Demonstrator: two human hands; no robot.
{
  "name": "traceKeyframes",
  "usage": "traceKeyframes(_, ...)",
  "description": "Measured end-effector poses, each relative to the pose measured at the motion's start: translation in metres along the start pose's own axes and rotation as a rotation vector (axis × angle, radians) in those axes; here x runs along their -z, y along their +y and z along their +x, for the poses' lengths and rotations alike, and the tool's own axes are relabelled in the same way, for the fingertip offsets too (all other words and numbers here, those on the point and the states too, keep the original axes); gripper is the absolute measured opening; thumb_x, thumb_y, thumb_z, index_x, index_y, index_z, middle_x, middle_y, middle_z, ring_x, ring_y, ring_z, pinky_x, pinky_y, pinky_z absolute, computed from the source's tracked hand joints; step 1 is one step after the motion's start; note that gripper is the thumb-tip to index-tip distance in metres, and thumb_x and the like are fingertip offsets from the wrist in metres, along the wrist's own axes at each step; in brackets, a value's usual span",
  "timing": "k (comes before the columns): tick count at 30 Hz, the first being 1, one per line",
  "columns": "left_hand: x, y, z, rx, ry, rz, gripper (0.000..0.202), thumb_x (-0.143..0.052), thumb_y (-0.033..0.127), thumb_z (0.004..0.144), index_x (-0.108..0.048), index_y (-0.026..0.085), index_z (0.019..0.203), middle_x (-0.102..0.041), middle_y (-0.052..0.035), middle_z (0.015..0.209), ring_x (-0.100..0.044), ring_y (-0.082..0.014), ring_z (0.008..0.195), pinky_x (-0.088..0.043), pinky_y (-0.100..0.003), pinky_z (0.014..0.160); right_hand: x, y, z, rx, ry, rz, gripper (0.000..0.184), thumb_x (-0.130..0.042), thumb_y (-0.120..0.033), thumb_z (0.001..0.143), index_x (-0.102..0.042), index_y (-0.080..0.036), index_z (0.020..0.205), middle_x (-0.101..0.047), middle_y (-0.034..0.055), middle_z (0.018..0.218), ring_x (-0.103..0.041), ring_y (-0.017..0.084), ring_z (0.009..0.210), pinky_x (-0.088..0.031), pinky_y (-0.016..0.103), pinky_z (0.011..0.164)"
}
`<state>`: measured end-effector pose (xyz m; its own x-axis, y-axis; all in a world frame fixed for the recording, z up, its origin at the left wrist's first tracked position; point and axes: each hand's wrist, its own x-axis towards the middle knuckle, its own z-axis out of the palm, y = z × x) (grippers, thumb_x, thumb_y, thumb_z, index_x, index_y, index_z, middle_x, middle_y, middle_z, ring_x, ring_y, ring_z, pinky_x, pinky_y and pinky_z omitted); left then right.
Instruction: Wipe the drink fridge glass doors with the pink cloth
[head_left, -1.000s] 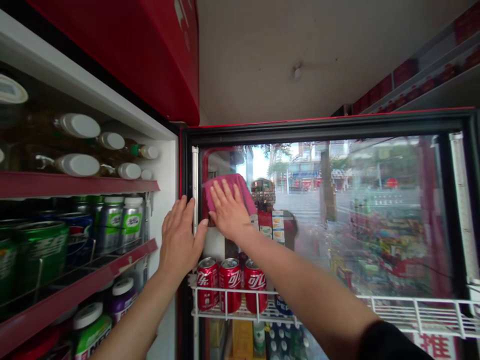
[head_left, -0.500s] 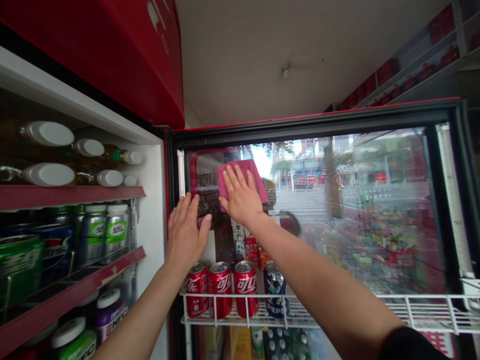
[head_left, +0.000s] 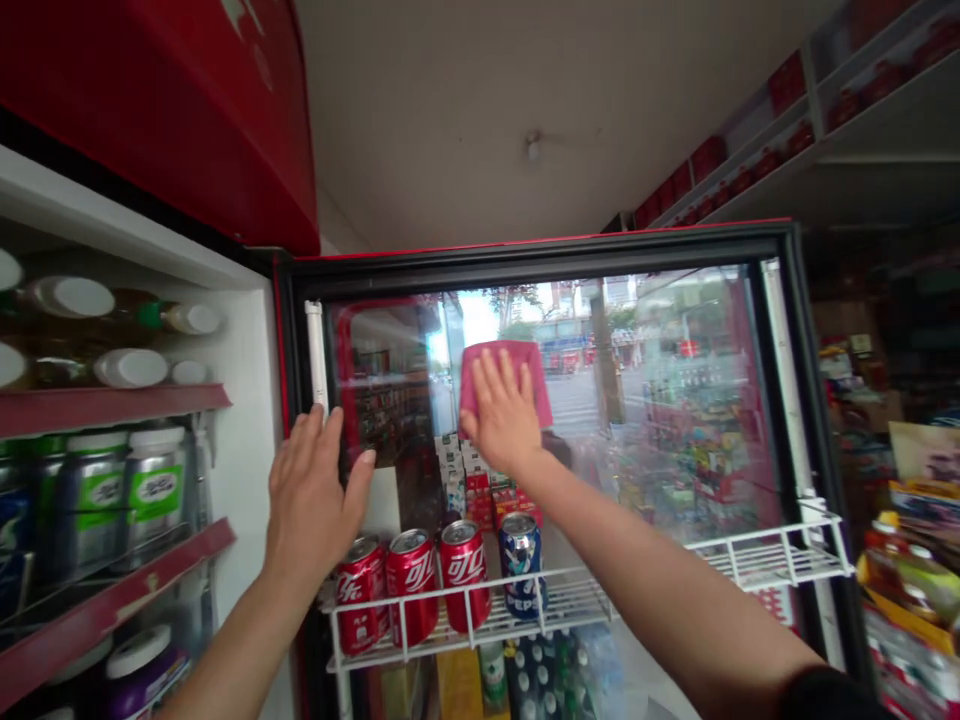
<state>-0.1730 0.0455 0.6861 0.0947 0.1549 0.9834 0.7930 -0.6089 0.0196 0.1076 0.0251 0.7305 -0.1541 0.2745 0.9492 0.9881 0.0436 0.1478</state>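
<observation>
My right hand holds a pink cloth pressed to the glass door, palm down on it with the fingers stretched out. The cloth lies spread against the upper part of the pane. At the hinge side of the door, my left hand is open, thumb apart, with its fingertips by the white strip along the black frame. Below the hands, three red cola cans and a blue Pepsi can stand upright in the white wire door rack.
To the left is the open fridge, with bottles with white caps and silver-green cans on red-edged shelves. A red fridge header overhangs the upper left. Packaged goods stand beyond the door at right.
The cloth under my right hand has moved right and slightly down across the glass. My left hand stays by the hinge side. The whole view has turned a little to the right.
</observation>
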Motion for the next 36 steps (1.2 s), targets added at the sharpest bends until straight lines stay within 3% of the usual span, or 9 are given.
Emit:
traceKeyframes(3,-0.009,0.012,0.000,-0.027,0.003,-0.022,0.075,-0.047,0.053,0.110,-0.034,0.021,0.176,-0.036,-0.0240,0.181,-0.035,-0.0468,0.169,-0.035,-0.074,0.133,-0.011,-0.033,0.001,0.329,-0.085,-0.011,0.078,-0.050,-0.055,0.111,-0.036,-0.011,0.175,-0.027,0.0101,0.186,-0.021,0.035,0.175,-0.020,0.063,0.143)
traceKeyframes(4,-0.013,0.017,0.000,-0.041,0.003,-0.028,0.076,-0.048,0.053,0.110,-0.031,0.023,0.177,-0.035,-0.0226,0.182,-0.035,-0.0470,0.168,-0.035,-0.074,0.133,-0.014,-0.041,0.001,0.381,-0.088,-0.031,0.077,-0.049,-0.056,0.112,-0.036,-0.012,0.175,-0.026,0.0086,0.187,-0.021,0.033,0.175,-0.022,0.060,0.143)
traceKeyframes(6,-0.020,0.027,0.002,-0.064,0.005,-0.041,0.077,-0.049,0.052,0.109,-0.027,0.026,0.178,-0.033,-0.0195,0.183,-0.035,-0.0477,0.168,-0.036,-0.076,0.132,-0.017,-0.048,0.001,0.407,-0.078,-0.074,0.075,-0.048,-0.055,0.113,-0.035,-0.014,0.175,-0.024,0.0073,0.188,-0.021,0.031,0.175,-0.024,0.056,0.143)
traceKeyframes(9,-0.029,0.041,0.005,-0.089,0.003,-0.056,0.078,-0.049,0.051,0.109,-0.024,0.029,0.179,-0.030,-0.0155,0.185,-0.034,-0.0485,0.168,-0.036,-0.076,0.132,-0.010,-0.037,0.001,0.371,-0.058,-0.106,0.077,-0.050,-0.053,0.113,-0.032,-0.014,0.176,-0.022,0.0083,0.188,-0.021,0.030,0.175,-0.025,0.056,0.142)
traceKeyframes(13,-0.037,0.064,0.009,-0.099,-0.006,-0.072,0.078,-0.048,0.053,0.109,-0.021,0.033,0.180,-0.025,-0.0105,0.188,-0.032,-0.0476,0.170,-0.034,-0.077,0.134,0.010,0.005,0.002,0.323,-0.056,-0.108,0.080,-0.048,-0.057,0.113,-0.030,-0.012,0.177,-0.020,0.0106,0.189,-0.019,0.031,0.175,-0.022,0.057,0.143)
traceKeyframes(19,-0.053,0.105,0.016,-0.107,-0.025,-0.097,0.078,-0.045,0.056,0.109,-0.027,0.027,0.179,-0.029,-0.0158,0.185,-0.033,-0.0494,0.169,-0.034,-0.078,0.133,0.039,0.090,0.000,0.240,-0.065,-0.144,0.083,-0.047,-0.058,0.112,-0.025,-0.012,0.178,-0.019,0.0107,0.189,-0.015,0.032,0.176,-0.015,0.059,0.145)
traceKeyframes(25,-0.075,0.149,0.020,-0.146,-0.040,-0.130,0.078,-0.045,0.057,0.108,-0.025,0.029,0.179,-0.027,-0.0126,0.187,-0.032,-0.0478,0.169,-0.033,-0.077,0.134,0.061,0.176,-0.012,0.154,-0.086,-0.173,0.085,-0.048,-0.058,0.111,-0.021,-0.015,0.179,-0.016,0.0106,0.190,-0.011,0.033,0.177,-0.010,0.059,0.145)
traceKeyframes(36,-0.110,0.238,0.007,-0.144,-0.059,-0.160,0.078,-0.048,0.055,0.108,-0.029,0.025,0.178,-0.028,-0.0154,0.186,-0.030,-0.0456,0.171,-0.029,-0.073,0.137,0.100,0.279,-0.036,0.084,-0.081,-0.187,0.086,-0.049,-0.056,0.112,-0.021,-0.011,0.179,-0.015,0.0120,0.190,-0.008,0.035,0.177,-0.003,0.059,0.145)
